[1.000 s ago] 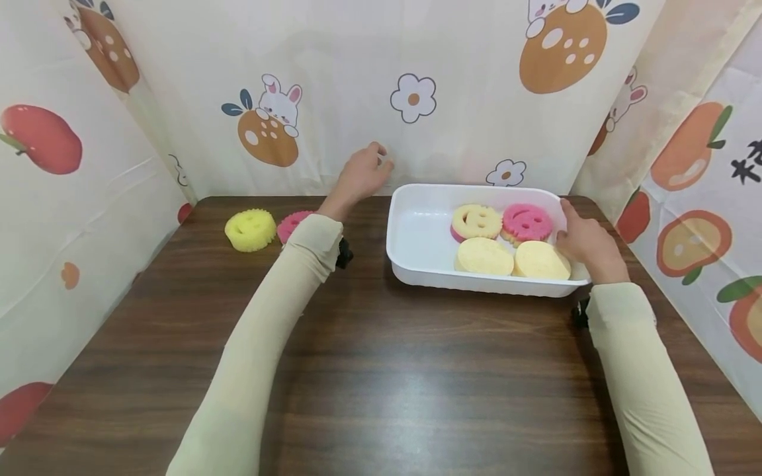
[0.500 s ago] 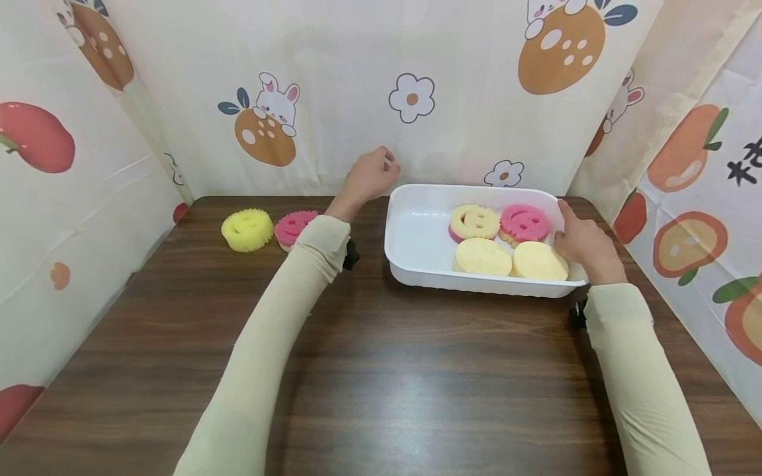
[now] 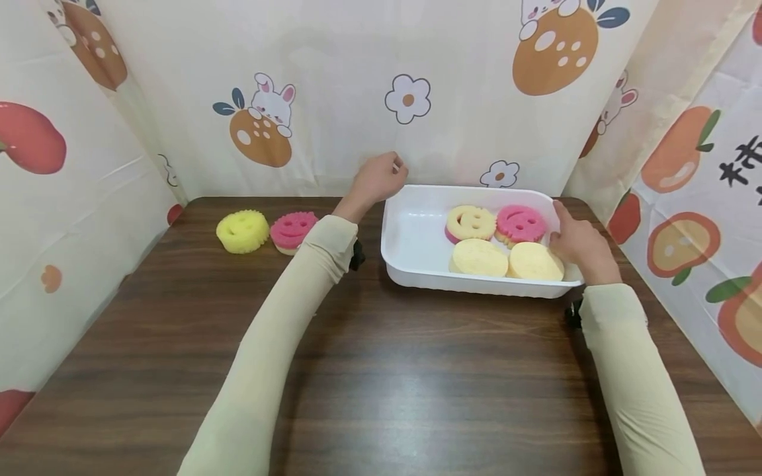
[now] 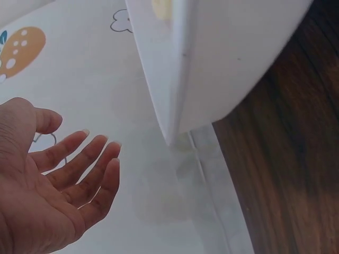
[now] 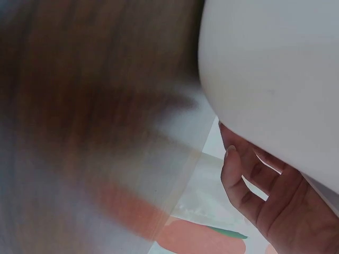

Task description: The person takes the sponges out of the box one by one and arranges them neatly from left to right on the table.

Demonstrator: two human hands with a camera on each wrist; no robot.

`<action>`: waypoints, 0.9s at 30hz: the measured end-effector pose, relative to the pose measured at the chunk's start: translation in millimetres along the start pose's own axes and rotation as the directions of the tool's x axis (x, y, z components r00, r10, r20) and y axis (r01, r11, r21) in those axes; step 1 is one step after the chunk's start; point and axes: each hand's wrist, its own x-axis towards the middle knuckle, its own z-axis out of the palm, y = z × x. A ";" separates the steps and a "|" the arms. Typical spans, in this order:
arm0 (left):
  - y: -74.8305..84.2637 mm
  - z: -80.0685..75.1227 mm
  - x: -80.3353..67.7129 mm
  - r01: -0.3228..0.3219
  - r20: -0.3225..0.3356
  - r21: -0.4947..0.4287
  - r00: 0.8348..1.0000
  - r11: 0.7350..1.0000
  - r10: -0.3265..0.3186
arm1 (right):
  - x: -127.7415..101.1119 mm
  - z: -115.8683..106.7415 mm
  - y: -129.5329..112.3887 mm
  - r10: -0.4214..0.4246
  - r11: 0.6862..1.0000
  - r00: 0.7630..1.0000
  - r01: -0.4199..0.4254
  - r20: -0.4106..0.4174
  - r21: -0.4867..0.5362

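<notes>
A white plastic tray (image 3: pixel 411 277) stands at the far side of the table, holding several round sponges. A cream-topped smiley sponge (image 3: pixel 470 223) and a pink smiley sponge (image 3: pixel 520 223) lie in its back row. In front of them are plain pale-yellow sponges (image 3: pixel 479 258). My right hand (image 3: pixel 586 248) grips the tray's right end, with fingers (image 5: pixel 238 182) outside the wall. By the far left corner hovers my left hand (image 3: pixel 381 177), its loosely bent fingers (image 4: pixel 95 182) holding nothing. The left wrist view shows that hand apart from the tray wall (image 4: pixel 222 69).
Left of the tray, a yellow smiley sponge (image 3: pixel 243 231) and a pink smiley sponge (image 3: pixel 293 231) lie on the dark wood table (image 3: pixel 369 370). My left sleeve (image 3: pixel 268 350) passes close by the pink one. A printed curtain (image 3: pixel 345 86) hangs right behind the table.
My left hand has moved right and slightly down to the tray's far left corner. My right hand has stayed at the tray's right end. The head view has shifted a little to the right.
</notes>
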 end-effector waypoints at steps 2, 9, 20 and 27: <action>3.3 0.3 0.4 -0.008 -0.001 0.012 1.000 1.000 0.008 | 0.4 0.9 -0.1 0.003 1.000 1.000 -0.003 0.000 0.000; 13.3 4.5 2.2 -0.012 0.031 0.009 0.999 1.000 0.012 | 1.6 3.0 0.2 0.007 1.000 1.000 -0.007 0.000 -0.007; 23.5 8.9 7.1 0.008 0.056 -0.001 0.998 1.000 -0.008 | 3.1 0.2 -1.8 -0.006 1.000 0.999 0.005 -0.036 -0.018; 28.3 13.4 12.0 -0.010 0.056 0.012 0.998 1.000 0.009 | 2.8 0.0 -1.5 -0.002 1.000 1.000 0.001 -0.019 -0.014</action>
